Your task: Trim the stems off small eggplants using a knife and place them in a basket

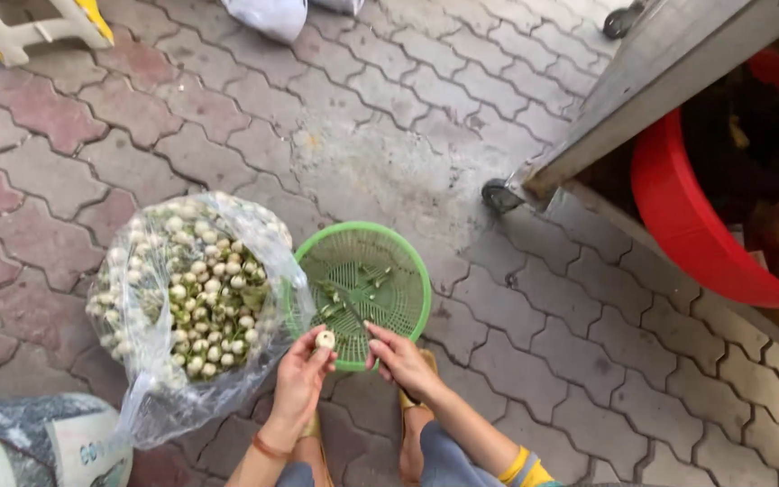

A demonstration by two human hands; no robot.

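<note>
My left hand [301, 372] pinches a small round pale vegetable [325, 340] between the fingertips, just over the near rim of a green plastic basket [407, 261]. My right hand [398, 356] grips a small dark knife [352, 308] whose blade points up-left over the basket. A few green trimmings [364, 281] lie on the basket's mesh. To the left an open clear plastic bag [193, 289] is full of the same small pale round vegetables.
Patterned paving bricks [362, 108] cover the ground. A metal cart [651, 81] on a small wheel [499, 194] stands at the right with a red tub [678, 216] beneath it. A grey-white sack [38, 437] sits bottom left, a white bag [268, 16] at top.
</note>
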